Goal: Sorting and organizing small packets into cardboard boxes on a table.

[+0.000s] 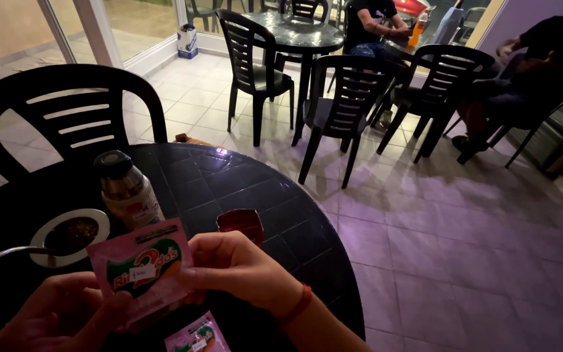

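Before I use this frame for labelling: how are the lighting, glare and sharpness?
Head view: dim indoor light with a purple cast; the pink sachet between the left hand and right hand is fairly sharp; a small glare spot sits on the black tiled table; far chairs lean from wide-angle distortion.

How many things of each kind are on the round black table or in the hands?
Pink snack packets: 2, one in both hands, one lower down
Bottle with dark cap: 1
Small bowl of dark sauce: 1
Spoon: 1
Red cup: 1
Total: 6
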